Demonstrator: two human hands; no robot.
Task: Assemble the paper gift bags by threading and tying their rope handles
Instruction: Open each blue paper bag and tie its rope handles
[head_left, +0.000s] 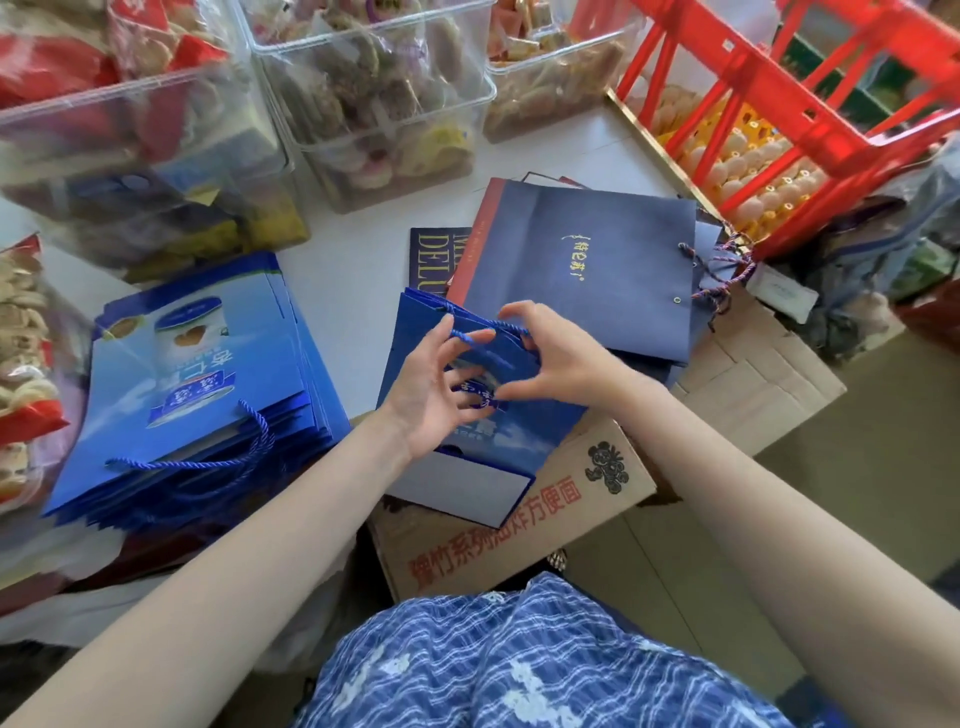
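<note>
Pinching blue rope (488, 328) between both hands' fingers (457, 332), over flat bag (467, 415) (blue)

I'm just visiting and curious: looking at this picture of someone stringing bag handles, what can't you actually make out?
Head view only:
- Whether the rope is knotted: the left hand and right hand cover its ends.
- The print on the bag they work on: hidden by both hands.
- The count of bags in the stack: edges too thin and blurred.
- The contents of the clear bins: blurred, cut off by the top edge.
</note>
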